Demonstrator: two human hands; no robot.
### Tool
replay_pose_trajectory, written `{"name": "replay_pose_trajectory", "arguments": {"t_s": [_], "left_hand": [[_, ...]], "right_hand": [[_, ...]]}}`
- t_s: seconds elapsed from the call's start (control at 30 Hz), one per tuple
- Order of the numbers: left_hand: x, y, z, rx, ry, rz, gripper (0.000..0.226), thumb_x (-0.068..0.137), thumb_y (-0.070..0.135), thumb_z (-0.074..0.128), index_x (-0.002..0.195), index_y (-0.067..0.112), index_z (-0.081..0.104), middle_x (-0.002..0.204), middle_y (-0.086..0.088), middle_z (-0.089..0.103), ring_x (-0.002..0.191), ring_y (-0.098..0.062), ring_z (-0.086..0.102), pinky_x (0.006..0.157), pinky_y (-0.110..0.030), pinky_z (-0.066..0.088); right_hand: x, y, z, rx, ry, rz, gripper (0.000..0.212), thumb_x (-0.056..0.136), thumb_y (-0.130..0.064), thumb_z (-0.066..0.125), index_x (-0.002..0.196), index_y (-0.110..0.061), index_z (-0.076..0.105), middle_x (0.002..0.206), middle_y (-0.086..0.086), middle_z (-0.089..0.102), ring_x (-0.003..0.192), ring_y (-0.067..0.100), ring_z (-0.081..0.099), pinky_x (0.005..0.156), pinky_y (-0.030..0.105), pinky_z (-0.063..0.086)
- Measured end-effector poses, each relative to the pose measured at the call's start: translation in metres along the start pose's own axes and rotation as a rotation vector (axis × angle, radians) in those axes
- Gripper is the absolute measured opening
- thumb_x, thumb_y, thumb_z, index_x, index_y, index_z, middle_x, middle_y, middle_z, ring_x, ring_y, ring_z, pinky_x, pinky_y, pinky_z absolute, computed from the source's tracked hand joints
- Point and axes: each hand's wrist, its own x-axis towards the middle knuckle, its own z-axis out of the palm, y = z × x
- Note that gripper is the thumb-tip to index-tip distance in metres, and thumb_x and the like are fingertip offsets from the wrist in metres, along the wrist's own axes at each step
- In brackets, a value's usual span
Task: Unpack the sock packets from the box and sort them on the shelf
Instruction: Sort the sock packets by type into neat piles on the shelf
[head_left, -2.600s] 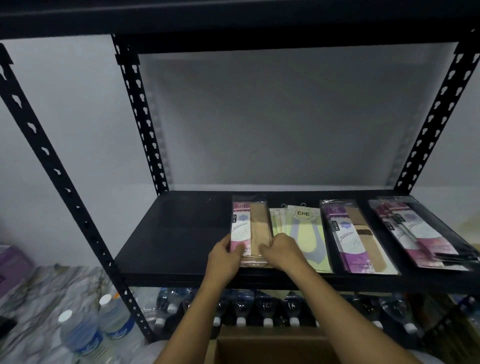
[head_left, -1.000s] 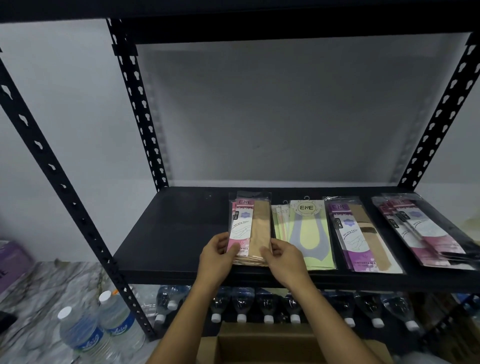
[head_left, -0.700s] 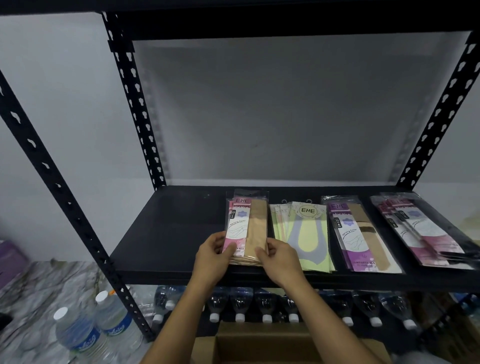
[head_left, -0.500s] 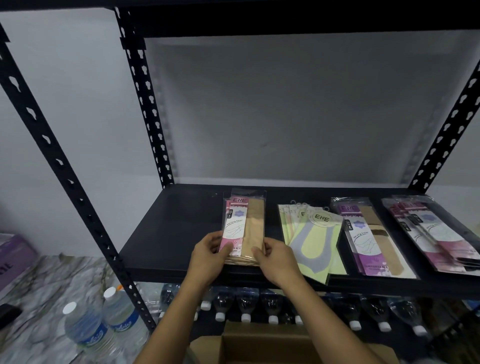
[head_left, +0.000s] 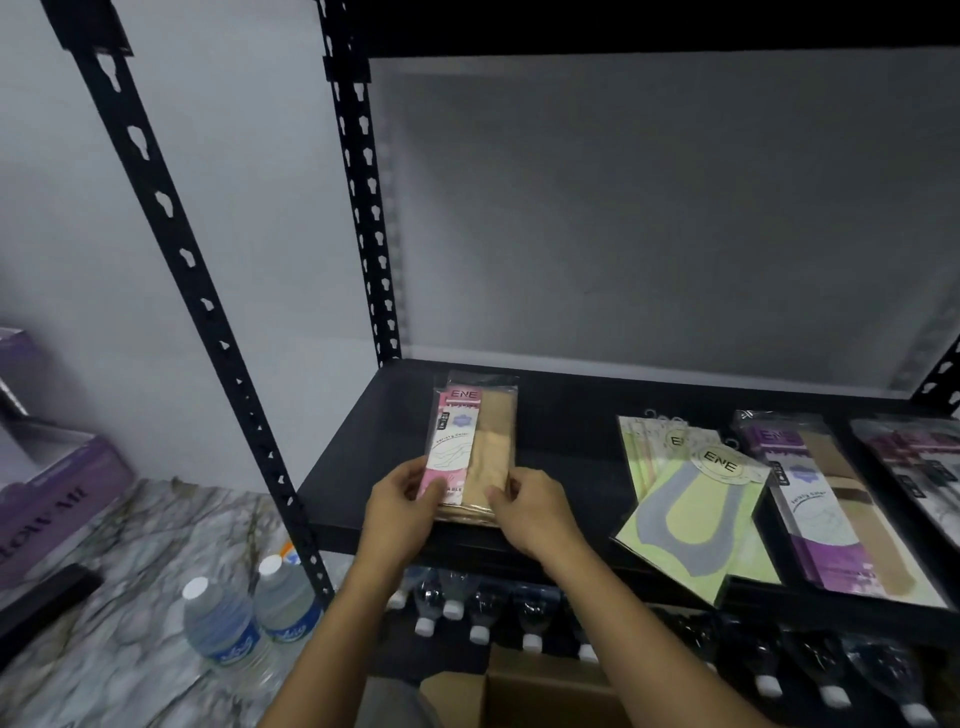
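Note:
A stack of pink-and-beige sock packets (head_left: 475, 441) lies on the black shelf (head_left: 358, 467), towards its left part. My left hand (head_left: 402, 506) grips the stack's near left corner, thumb on top. My right hand (head_left: 532, 506) pinches its near right corner. To the right lie fanned yellow-green packets (head_left: 691, 506), the top one askew over the shelf's front edge, then purple packets (head_left: 826, 509) and pink packets (head_left: 919, 462) at the frame edge. The open cardboard box (head_left: 545, 693) sits below, between my forearms.
A row of water bottles (head_left: 530, 618) lies under the shelf. Two upright bottles (head_left: 249, 613) stand on the marble floor at left, beside a purple carton (head_left: 47, 499). Black slotted uprights (head_left: 171, 249) frame the shelf's left side.
Both hands have slid the pink-and-beige stack leftward along the shelf, opening a gap to the yellow-green packets. The top yellow-green packet has turned askew. The view has swung left.

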Motion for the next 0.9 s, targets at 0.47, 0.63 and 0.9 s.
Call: {"name": "replay_pose_trajectory", "arguments": {"t_s": [0.47, 0.63, 0.9], "left_hand": [[0.046, 0.003, -0.023, -0.02, 0.03, -0.04, 0.03, 0.091, 0.007, 0.061, 0.12, 0.014, 0.066, 0.098, 0.008, 0.071, 0.087, 0.0, 0.066, 0.078, -0.019, 0.05], [0.051, 0.002, -0.026, -0.03, 0.004, -0.06, 0.034, 0.093, 0.012, 0.059, 0.125, 0.019, 0.063, 0.103, 0.008, 0.071, 0.096, -0.008, 0.066, 0.081, -0.022, 0.05], [0.054, -0.001, -0.025, -0.026, 0.003, -0.073, 0.035, 0.093, 0.014, 0.06, 0.128, 0.016, 0.06, 0.114, -0.001, 0.07, 0.099, -0.013, 0.066, 0.087, -0.027, 0.051]], "right_hand": [[0.037, -0.023, 0.034, 0.035, 0.025, -0.042, 0.028, 0.093, -0.025, 0.054, 0.107, -0.003, 0.066, 0.109, 0.014, 0.064, 0.098, 0.025, 0.061, 0.078, 0.024, 0.045], [0.044, -0.024, 0.037, 0.065, 0.018, -0.011, 0.025, 0.092, -0.024, 0.054, 0.101, -0.003, 0.065, 0.107, 0.014, 0.064, 0.096, 0.026, 0.061, 0.081, 0.03, 0.049], [0.044, -0.02, 0.035, 0.142, 0.04, -0.005, 0.023, 0.088, -0.028, 0.058, 0.094, -0.007, 0.067, 0.1, 0.01, 0.068, 0.091, 0.024, 0.064, 0.084, 0.037, 0.053]]}}
